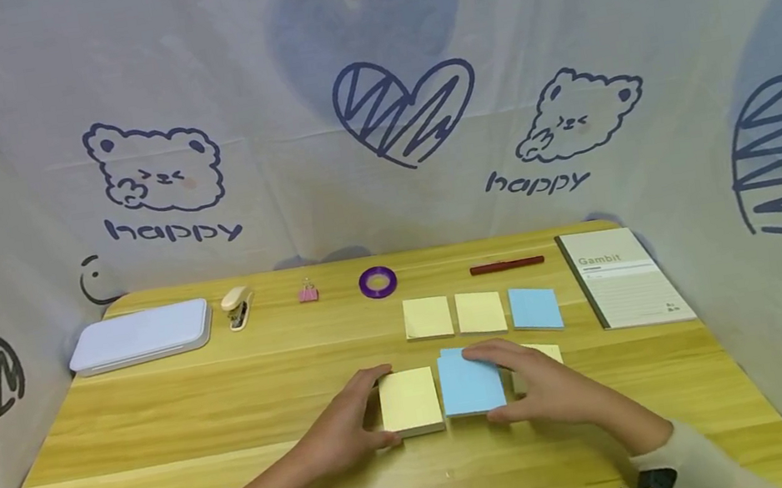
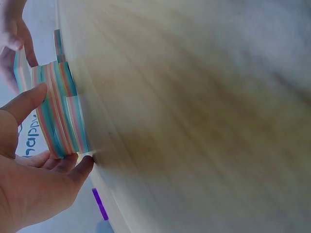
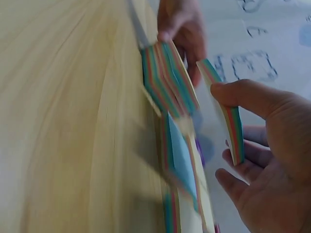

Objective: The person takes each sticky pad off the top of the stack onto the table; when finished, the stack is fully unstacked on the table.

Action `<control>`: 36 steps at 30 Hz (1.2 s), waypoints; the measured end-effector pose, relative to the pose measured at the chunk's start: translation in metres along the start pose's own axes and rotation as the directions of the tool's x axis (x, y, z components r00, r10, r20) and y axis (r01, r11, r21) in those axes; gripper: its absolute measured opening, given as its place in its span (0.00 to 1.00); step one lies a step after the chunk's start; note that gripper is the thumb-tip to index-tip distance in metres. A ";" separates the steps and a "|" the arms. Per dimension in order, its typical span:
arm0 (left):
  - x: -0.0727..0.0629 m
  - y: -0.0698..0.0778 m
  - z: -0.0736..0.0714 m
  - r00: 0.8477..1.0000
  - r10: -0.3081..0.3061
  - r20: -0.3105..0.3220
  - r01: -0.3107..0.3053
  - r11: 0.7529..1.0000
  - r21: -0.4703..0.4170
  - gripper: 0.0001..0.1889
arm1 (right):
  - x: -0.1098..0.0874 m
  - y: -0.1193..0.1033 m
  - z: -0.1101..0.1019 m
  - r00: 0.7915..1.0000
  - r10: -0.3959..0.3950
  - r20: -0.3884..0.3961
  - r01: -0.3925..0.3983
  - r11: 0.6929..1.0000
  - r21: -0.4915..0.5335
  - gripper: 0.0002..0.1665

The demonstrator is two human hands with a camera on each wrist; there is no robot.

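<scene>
My left hand (image 1: 345, 424) grips a thick stack of sticky note pads (image 1: 409, 401) with a yellow top, thumb on the near side and fingers on the far side. In the left wrist view the edges of this stack (image 2: 56, 114) show stripes of blue, pink and yellow. Just right of it, my right hand (image 1: 544, 385) pinches a thin blue-topped sticky note pad (image 1: 471, 384). The right wrist view shows this pad (image 3: 235, 128) lifted off the table, with another blue-topped pad (image 3: 182, 153) below. A yellow pad (image 1: 544, 352) lies partly hidden behind the right hand.
Behind the hands lie two yellow pads (image 1: 427, 318) (image 1: 480, 312) and a blue pad (image 1: 535, 307). Along the back are a white case (image 1: 139, 336), stapler (image 1: 237, 307), pink binder clip (image 1: 308, 292), purple tape roll (image 1: 377, 282), dark red pen (image 1: 506, 265) and notebook (image 1: 623, 277).
</scene>
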State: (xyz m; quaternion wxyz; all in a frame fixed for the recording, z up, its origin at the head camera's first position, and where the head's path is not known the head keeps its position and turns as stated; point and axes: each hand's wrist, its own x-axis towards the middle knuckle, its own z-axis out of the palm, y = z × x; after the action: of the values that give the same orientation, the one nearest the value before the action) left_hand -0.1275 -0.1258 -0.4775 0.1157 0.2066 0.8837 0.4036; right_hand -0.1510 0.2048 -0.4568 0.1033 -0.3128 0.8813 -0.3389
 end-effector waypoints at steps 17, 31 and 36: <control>0.000 -0.002 0.001 1.000 -0.003 0.003 0.003 1.000 0.017 0.49 | -0.099 0.079 -0.058 0.960 0.261 -0.105 -0.255 0.964 0.070 0.50; -0.001 -0.002 0.000 1.000 0.009 0.010 -0.009 1.000 0.002 0.49 | -0.122 0.109 -0.070 0.941 0.309 -0.136 -0.312 0.950 0.002 0.49; -0.001 -0.003 -0.001 1.000 -0.010 0.022 0.010 1.000 -0.013 0.50 | -0.121 0.113 -0.069 0.937 0.327 -0.119 -0.336 0.940 -0.060 0.49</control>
State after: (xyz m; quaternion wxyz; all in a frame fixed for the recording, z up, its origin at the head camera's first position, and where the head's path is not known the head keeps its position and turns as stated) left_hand -0.1278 -0.1284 -0.4786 0.1287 0.2059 0.8807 0.4067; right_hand -0.1378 0.3817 -0.4834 0.0989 -0.1451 0.9385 -0.2975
